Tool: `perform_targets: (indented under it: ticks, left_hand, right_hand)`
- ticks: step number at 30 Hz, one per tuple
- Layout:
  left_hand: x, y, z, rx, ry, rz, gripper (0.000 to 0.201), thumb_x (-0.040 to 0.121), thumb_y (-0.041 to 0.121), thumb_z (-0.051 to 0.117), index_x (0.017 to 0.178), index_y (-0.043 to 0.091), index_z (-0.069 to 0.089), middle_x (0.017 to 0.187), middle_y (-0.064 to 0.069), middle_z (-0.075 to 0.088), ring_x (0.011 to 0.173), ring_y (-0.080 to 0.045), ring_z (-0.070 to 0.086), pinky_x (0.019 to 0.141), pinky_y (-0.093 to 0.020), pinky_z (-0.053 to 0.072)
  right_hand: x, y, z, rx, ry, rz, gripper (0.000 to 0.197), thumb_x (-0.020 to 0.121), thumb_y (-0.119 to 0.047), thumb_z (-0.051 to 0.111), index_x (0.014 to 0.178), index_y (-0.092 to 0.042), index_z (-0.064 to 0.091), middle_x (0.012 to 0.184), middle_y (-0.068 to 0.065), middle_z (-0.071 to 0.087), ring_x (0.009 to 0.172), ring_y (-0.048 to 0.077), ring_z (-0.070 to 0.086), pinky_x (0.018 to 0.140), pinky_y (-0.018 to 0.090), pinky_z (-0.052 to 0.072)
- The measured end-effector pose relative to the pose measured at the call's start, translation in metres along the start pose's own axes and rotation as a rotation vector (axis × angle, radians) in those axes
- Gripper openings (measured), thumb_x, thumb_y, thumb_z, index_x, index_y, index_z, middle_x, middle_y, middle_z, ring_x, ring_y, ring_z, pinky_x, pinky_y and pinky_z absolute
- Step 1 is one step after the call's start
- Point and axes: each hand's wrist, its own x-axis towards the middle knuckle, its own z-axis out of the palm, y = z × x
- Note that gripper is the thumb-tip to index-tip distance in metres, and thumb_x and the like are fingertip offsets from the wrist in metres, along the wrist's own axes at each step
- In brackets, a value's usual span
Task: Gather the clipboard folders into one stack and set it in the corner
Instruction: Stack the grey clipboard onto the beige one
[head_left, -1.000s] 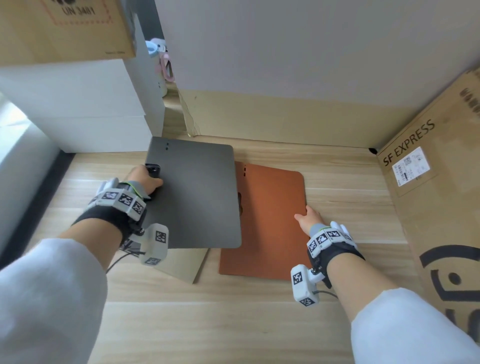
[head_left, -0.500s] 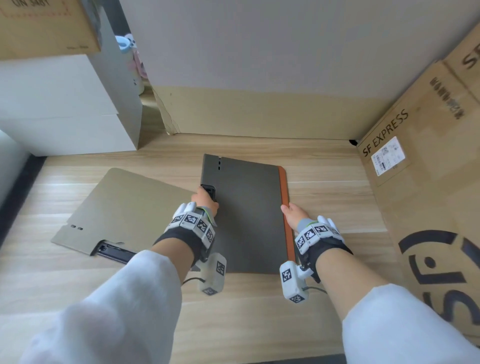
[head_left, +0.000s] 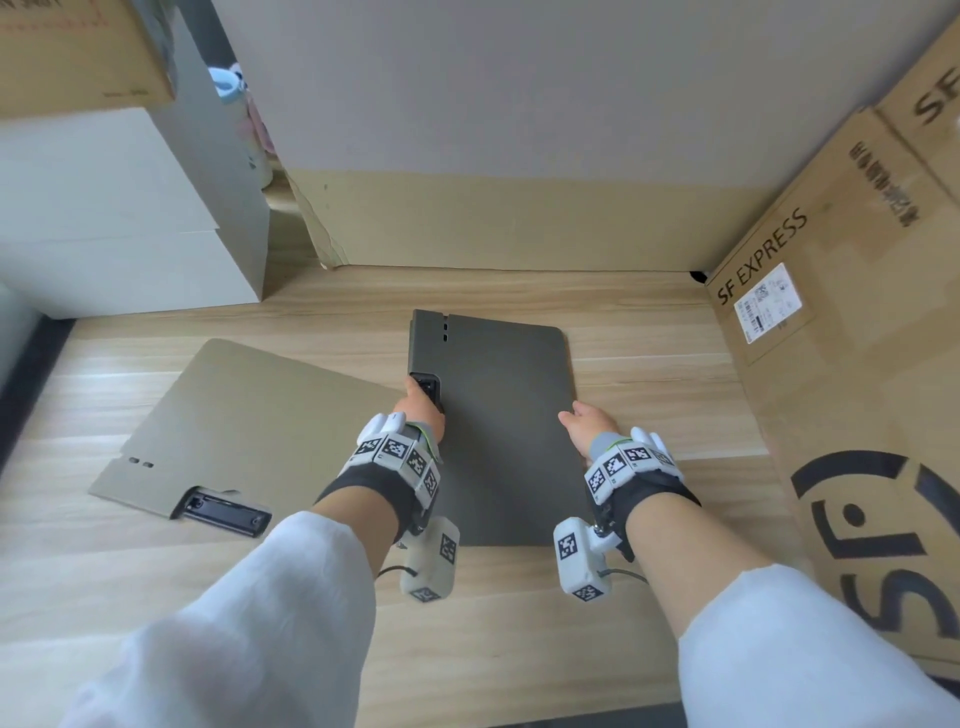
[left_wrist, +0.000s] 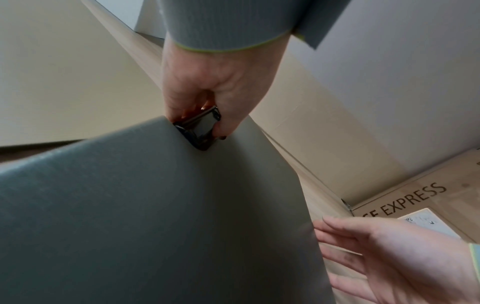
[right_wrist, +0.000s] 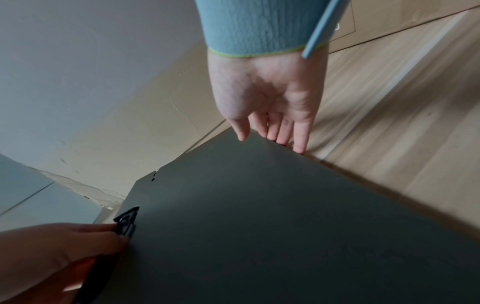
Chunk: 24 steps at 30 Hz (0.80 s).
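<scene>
dark grey folder (head_left: 498, 431) lies flat on wood floor (head_left: 519, 649), near corner, matte, rounded corners, small slots by spine. left hand (head_left: 423, 410) pinches black metal clip (left_wrist: 201, 128) at folder's left edge. right hand (head_left: 584, 426) unclenched, straight fingers (right_wrist: 285, 131) against folder's right edge. tan folder (head_left: 249, 415) lies flat to left, angled, black clip (head_left: 226, 510) at near end. light wood-grain planks. pale wall, cardboard along base. brown printed box (head_left: 852, 364) at right, white boxes (head_left: 114, 208) at left.
</scene>
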Motion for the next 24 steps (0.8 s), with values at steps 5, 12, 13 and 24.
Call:
perform_targets:
  ticks: [5, 12, 13, 24]
  left_hand:
    - [0.005, -0.028, -0.005, -0.001, 0.121, -0.029, 0.057, 0.097, 0.029, 0.034, 0.151, 0.023, 0.017, 0.153, -0.014, 0.029, 0.139, -0.037, 0.028, 0.113, -0.050, 0.029]
    - [0.004, -0.116, -0.026, 0.198, -0.006, -0.209, 0.059, 0.089, 0.064, 0.018, 0.139, 0.060, -0.012, 0.159, 0.002, -0.025, 0.144, -0.048, -0.010, 0.115, -0.059, 0.014]
    - [0.009, -0.125, -0.030, 0.210, 0.004, -0.192, 0.059, 0.087, 0.066, 0.017, 0.138, 0.061, -0.014, 0.159, 0.003, -0.025, 0.144, -0.048, -0.009, 0.115, -0.059, 0.016]
    - [0.016, -0.160, -0.074, 0.171, 0.259, -0.169, 0.048, 0.090, 0.004, 0.044, 0.135, 0.018, 0.040, 0.143, -0.015, 0.035, 0.131, -0.039, 0.033, 0.108, -0.049, 0.034]
  right_hand:
    - [-0.004, -0.005, 0.003, 0.031, -0.017, 0.011, 0.059, 0.096, -0.024, 0.040, 0.150, -0.012, 0.019, 0.157, 0.007, 0.026, 0.142, 0.028, 0.031, 0.113, 0.033, 0.027]
    - [-0.006, -0.008, 0.012, 0.059, 0.034, -0.020, 0.070, 0.090, -0.019, 0.053, 0.151, -0.015, 0.017, 0.155, 0.011, 0.027, 0.141, 0.029, 0.031, 0.111, 0.036, 0.029]
    - [-0.007, -0.009, 0.013, 0.056, 0.038, -0.020, 0.070, 0.090, -0.019, 0.053, 0.151, -0.015, 0.018, 0.156, 0.011, 0.025, 0.141, 0.028, 0.030, 0.111, 0.036, 0.029]
    - [-0.011, -0.012, 0.019, 0.049, 0.098, -0.011, 0.063, 0.092, -0.016, 0.050, 0.149, -0.015, 0.023, 0.153, 0.014, 0.026, 0.137, 0.031, 0.035, 0.106, 0.035, 0.034]
